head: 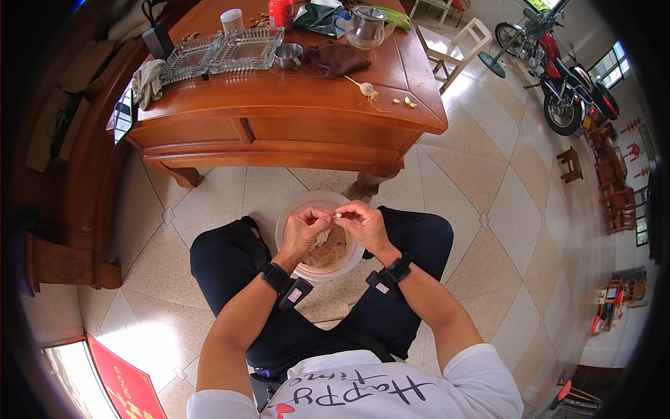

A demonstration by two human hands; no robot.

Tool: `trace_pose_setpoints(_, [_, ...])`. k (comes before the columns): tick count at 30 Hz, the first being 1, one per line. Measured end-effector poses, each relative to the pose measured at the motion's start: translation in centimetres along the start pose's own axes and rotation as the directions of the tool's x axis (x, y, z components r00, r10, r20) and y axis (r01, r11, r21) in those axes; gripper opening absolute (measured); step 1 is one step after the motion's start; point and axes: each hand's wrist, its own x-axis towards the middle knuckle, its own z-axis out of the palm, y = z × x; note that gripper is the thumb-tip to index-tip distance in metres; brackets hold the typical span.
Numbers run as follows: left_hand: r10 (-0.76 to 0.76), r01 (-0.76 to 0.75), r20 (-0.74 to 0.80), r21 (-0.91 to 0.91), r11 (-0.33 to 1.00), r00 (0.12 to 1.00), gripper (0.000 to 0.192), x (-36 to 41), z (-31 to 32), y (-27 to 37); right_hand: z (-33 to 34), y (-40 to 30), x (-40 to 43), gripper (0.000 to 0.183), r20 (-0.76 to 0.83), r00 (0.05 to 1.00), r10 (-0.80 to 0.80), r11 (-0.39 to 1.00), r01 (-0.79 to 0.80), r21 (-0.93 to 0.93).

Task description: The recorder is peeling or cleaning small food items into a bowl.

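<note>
Between my knees stands a round plastic basin (pixel 285 262) with papery peelings and stalk-like scraps inside. Over its far part, my left hand (pixel 304 230) and my right hand (pixel 369 226) meet at the fingertips. A small pale garlic clove (pixel 338 215) is pinched there between both thumbs and index fingers. Up on the wooden table, a garlic bulb (pixel 367 90) with roots and a dry stem lies near the front edge. Three peeled-looking cloves (pixel 407 100) rest to its right.
The table (pixel 314 99) also holds glass trays (pixel 246 50), a metal cup (pixel 288 55), a brown cloth (pixel 335 57), a teapot (pixel 366 29), a red can (pixel 281 14) and a rag (pixel 148 84). A phone (pixel 124 116) leans at its left edge. A motorcycle (pixel 562 78) stands far right.
</note>
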Motion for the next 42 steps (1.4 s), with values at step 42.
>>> trace_pose_setpoints(42, [-0.012,0.012,0.015,0.034,0.999,1.0,0.016,-0.17,0.29,0.27,-0.01,0.29,0.06,0.016,-0.003,1.0,-0.011,1.0,0.012,0.026])
